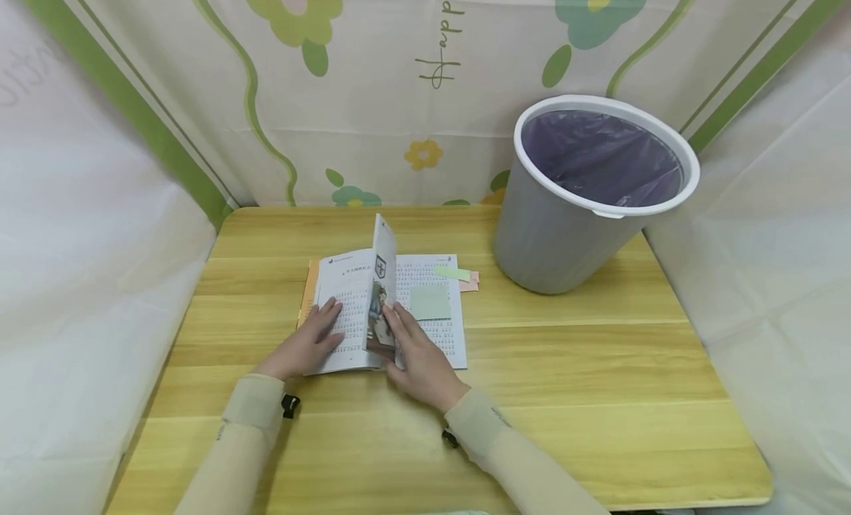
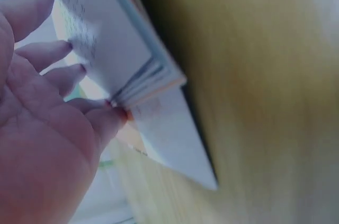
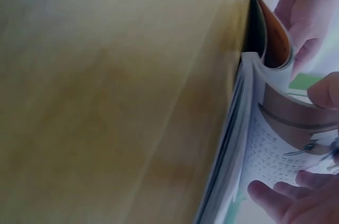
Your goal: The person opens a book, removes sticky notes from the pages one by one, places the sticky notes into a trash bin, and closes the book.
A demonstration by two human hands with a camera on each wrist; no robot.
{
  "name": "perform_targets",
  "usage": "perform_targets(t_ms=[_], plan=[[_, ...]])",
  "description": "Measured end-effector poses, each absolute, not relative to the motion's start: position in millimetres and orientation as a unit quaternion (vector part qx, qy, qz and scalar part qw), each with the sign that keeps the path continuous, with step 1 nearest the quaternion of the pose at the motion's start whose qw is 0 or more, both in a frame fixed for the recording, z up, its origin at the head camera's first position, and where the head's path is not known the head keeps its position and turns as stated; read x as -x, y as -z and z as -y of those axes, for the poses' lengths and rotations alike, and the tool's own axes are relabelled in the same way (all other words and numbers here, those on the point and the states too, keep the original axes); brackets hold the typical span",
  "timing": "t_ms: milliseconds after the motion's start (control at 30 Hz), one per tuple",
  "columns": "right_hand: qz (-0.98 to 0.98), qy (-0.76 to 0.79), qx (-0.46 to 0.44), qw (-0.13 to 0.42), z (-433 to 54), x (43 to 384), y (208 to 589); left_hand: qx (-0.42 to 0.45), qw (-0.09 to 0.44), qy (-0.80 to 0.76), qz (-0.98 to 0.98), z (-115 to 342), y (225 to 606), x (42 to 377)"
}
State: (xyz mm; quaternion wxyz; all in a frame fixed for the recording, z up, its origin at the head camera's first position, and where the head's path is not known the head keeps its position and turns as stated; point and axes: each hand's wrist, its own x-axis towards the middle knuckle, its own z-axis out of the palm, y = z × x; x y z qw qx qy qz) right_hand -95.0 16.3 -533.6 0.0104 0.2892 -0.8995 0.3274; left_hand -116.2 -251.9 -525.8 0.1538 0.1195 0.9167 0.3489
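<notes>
An open book lies on the wooden table, printed text on both pages. One leaf with a coloured picture stands nearly upright in the middle. My right hand touches the face of that leaf with extended fingers, its thumb lower down near the book's bottom edge. On the left page rests my left hand, fingers loosely spread; in the left wrist view the fingertips are at the page and the edge of the book. A pale green sticky note is on the right page, with green and pink tabs jutting from its side.
A grey bin with a white rim and dark liner stands at the back right of the table. Behind the table hangs a flower-patterned curtain. White sheets hang at both sides.
</notes>
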Motion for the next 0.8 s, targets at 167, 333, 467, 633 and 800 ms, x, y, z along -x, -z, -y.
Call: perform_targets(t_ms=[167, 333, 467, 633, 800], plan=[[0.901, -0.311, -0.302, 0.002, -12, 97, 535, -0.101, 0.175, -0.362, -0.91, 260, 522, 118], [0.904, -0.287, -0.317, -0.009, -9, 98, 536, -0.086, 0.186, -0.365, -0.908, 266, 518, 121], [0.905, -0.277, -0.32, -0.034, -7, 98, 534, -0.082, 0.178, -0.359, -0.913, 270, 517, 123], [0.905, -0.271, -0.324, -0.059, -5, 99, 531, -0.09, 0.167, -0.386, -0.903, 273, 517, 124], [0.903, -0.254, -0.337, -0.08, -1, 99, 529, -0.109, 0.151, -0.425, -0.886, 280, 520, 124]])
